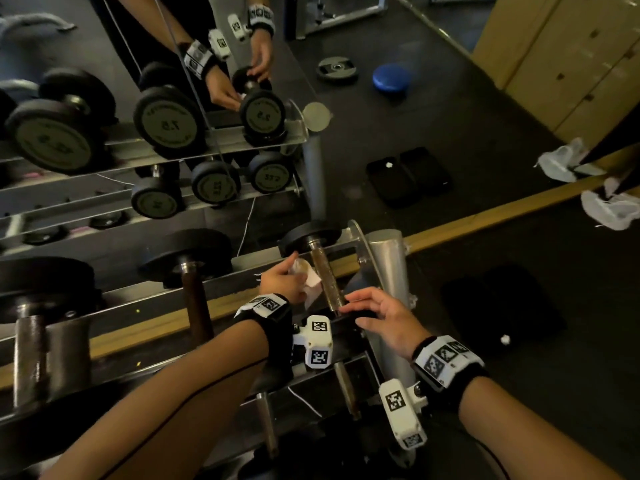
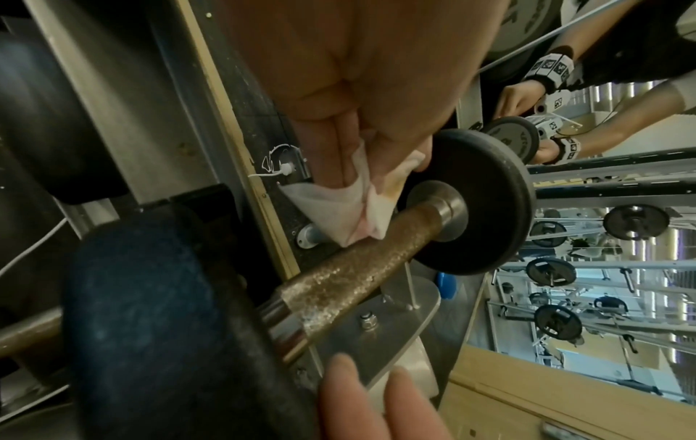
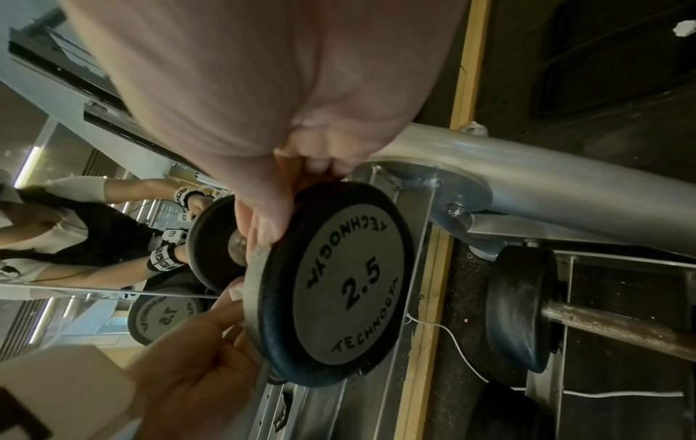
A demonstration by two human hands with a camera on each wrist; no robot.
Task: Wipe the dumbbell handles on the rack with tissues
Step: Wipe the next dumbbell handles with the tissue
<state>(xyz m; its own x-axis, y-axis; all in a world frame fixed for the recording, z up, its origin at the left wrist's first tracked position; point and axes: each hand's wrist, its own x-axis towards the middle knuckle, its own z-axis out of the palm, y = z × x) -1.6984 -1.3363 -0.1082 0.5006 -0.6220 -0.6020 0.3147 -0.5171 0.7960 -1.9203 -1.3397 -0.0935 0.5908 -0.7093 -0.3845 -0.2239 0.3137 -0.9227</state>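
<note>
From the head camera, the left hand (image 1: 282, 280) pinches a crumpled tissue (image 1: 310, 278) just left of the knurled handle (image 1: 327, 280) of the rightmost dumbbell on the top tier of the rack (image 1: 362, 242). The right hand (image 1: 377, 313) curls its fingers over that dumbbell's near head, steadying it. Larger dumbbells sit to the left, and more on the lower tier.

The left wrist camera shows the tissue's (image 2: 361, 208) corner touching the handle (image 2: 350, 274) near its far head (image 2: 478, 202); most of the rusty, speckled grip lies bare.

The right wrist camera shows the right hand's fingers (image 3: 263, 226) clasping the rim of the near head (image 3: 335, 282), marked 2.5.

I judge the wipe of this handle barely begun, with the other handles still to do.
</note>
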